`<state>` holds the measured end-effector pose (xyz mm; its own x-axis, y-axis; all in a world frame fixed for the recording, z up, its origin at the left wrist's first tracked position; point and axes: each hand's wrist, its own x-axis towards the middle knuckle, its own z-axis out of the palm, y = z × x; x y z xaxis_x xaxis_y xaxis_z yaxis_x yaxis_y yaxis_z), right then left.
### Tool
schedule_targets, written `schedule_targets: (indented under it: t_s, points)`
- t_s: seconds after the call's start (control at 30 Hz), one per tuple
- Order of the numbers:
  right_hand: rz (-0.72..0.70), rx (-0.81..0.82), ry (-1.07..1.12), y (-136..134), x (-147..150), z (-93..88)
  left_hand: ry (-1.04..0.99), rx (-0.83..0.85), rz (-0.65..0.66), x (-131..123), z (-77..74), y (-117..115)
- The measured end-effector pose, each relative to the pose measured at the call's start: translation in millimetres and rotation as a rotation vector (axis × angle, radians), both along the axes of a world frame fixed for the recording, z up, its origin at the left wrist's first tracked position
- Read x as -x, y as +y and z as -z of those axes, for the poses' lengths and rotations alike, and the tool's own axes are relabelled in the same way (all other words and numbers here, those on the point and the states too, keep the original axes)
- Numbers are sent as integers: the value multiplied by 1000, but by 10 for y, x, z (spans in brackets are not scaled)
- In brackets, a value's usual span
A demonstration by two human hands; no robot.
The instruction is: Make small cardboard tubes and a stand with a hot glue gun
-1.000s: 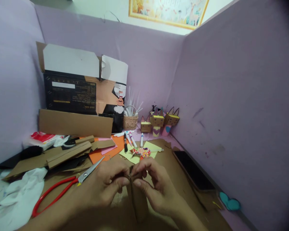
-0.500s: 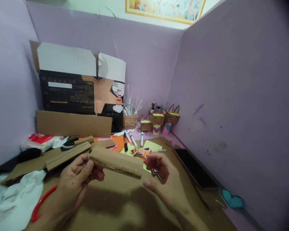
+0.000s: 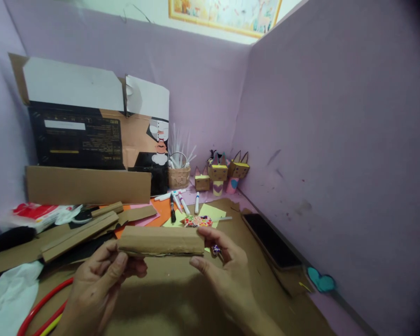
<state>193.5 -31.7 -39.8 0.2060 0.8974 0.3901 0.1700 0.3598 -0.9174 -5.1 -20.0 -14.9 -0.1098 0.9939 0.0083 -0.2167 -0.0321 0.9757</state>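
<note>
purple walls (image 3: 322,116) stand behind and to the right of a brown work surface (image 3: 161,294), over whose near middle a folded cardboard piece (image 3: 163,240) is held up between two hands, its long axis running left to right. its left end sits closed between the thumb and fingers of the left hand (image 3: 101,282). at its right end the right hand (image 3: 227,270) is half curled, forefinger by the upper corner and thumb just below the lower edge, though whether it grips cannot be told.
</note>
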Motion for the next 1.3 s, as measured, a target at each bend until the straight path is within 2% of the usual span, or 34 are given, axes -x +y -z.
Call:
schedule_targets:
  t_s: [0.37,0.5,0.7,0.9,1.0,1.13,1.23,1.3]
  points:
    - [25,5,76,0,5,32,39,-13,-31,-55,-109,-47]
    - [13,17,85,-11,4,30,85,-16,-4,-13,-44,-29]
    - [4,44,86,-7,9,50,157,29,-58,90,54,13]
    - [-5,67,-10,10,17,57,261,-61,89,135,108,24]
    - [-14,83,-103,18,13,30,199,-40,86,110,184,46]
    - [-50,29,-239,66,-35,24,32,64,41,93,253,108]
    - [6,39,-169,123,-92,37,-67,103,7,121,259,150]
    - [-27,96,-88,149,-115,41,-83,134,17,133,251,156]
